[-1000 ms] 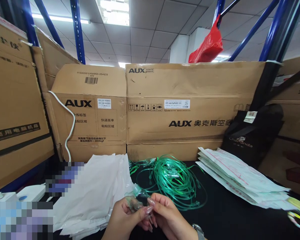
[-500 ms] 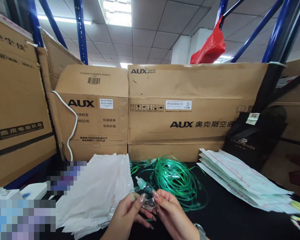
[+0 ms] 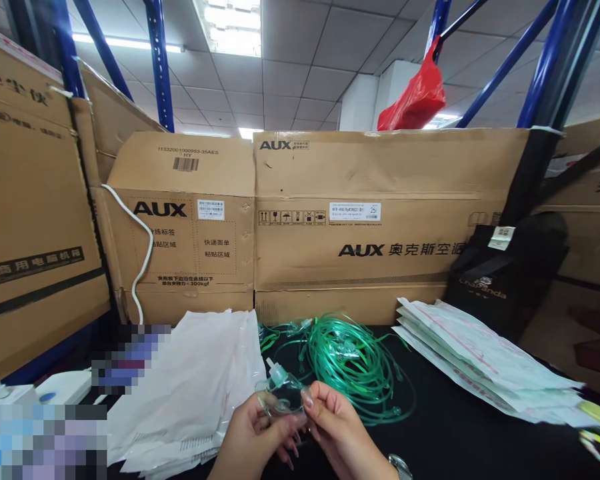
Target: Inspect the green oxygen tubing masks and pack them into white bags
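Two bare hands held a clear, cup-shaped plastic mask [image 3: 289, 393] with a pale green nozzle [image 3: 277, 373] just to the near left of a loose, round coil of glossy green tubing [image 3: 353, 381]. The left hand [image 3: 257, 430] had thumb and fingers closed on the mask's left side; the right hand [image 3: 336, 421] pinched the opposite edge between thumb and forefinger. Two-handed handling of the mask appeared to be the step in hand, and any further move would likely call for a light, even pinch, since the thin plastic looked easy to bend. Left of the coil lay a stack of flat white plastic packages [image 3: 195, 380], contents hidden. To its right sat a fanned pile of pale packets with reddish print [image 3: 480, 357], equally opaque. Behind the coil stood a wide brown cardboard carton marked AUX [image 3: 380, 170] and, farther left, a smaller brown cardboard carton [image 3: 180, 180]; what either held could not be seen. Beyond the coil to the right were a black bag [image 3: 480, 273] and, hanging high, a red plastic bag [image 3: 415, 97], their contents also out of sight.
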Demonstrator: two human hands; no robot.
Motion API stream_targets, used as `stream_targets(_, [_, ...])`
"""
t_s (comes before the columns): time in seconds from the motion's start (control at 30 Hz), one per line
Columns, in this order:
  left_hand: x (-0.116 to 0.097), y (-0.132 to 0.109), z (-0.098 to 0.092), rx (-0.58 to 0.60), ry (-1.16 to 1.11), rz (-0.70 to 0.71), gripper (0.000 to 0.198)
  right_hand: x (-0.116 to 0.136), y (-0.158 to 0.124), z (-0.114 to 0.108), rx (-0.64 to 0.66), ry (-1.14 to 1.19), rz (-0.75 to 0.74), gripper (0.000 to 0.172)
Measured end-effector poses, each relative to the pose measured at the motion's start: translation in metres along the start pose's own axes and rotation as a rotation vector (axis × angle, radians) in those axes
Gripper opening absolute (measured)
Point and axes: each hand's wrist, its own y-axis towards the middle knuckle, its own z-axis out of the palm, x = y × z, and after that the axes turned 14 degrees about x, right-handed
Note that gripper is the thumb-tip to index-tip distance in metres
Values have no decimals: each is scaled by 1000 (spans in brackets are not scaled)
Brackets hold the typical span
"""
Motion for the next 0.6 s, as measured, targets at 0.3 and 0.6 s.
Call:
stream_targets(0.3, [-6, -1, 2, -62, -29, -109, 34, 0, -1, 10, 42, 83, 21, 29])
stream_targets(0.6, [-17, -6, -3, 133, -63, -190, 32, 10, 0, 10, 67, 135, 102, 23])
